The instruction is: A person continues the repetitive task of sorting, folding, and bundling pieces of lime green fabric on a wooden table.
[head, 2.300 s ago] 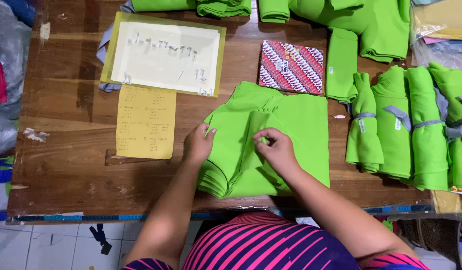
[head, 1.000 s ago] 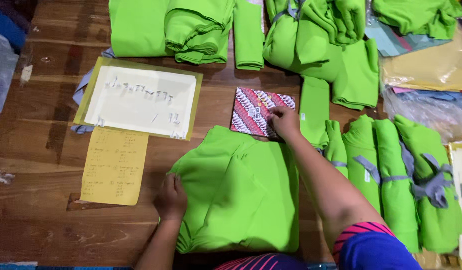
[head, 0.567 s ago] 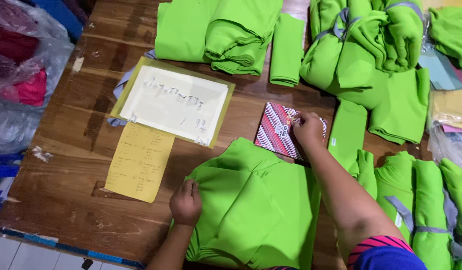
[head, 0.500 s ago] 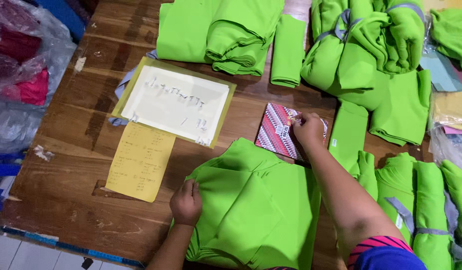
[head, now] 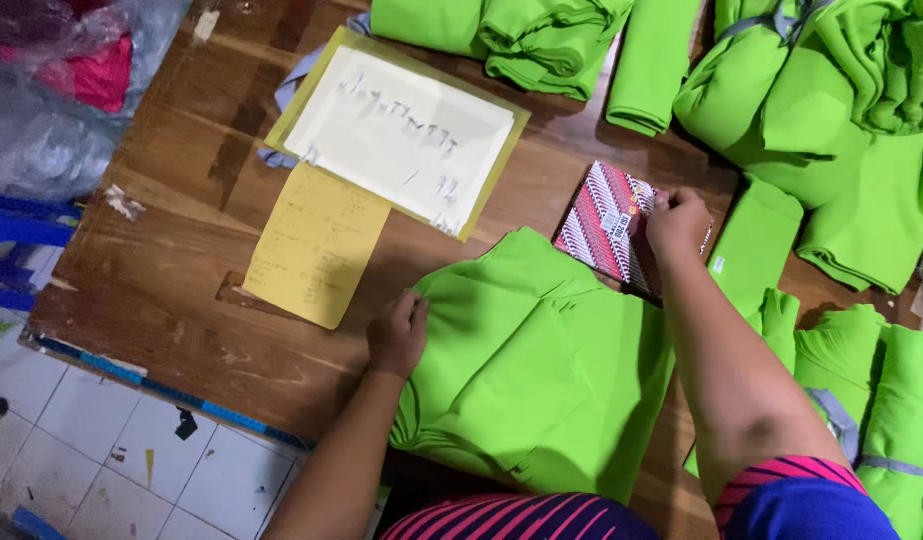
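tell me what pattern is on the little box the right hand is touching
Red, white and dark diagonal zigzag stripes on the box, in the head view.

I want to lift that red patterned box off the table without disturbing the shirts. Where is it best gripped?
Grip the red patterned box by its two long edges, coming from above. It lies flat on the wooden table, its near corner against the folded green stack. The right hand already rests on its right end; the left edge is free.
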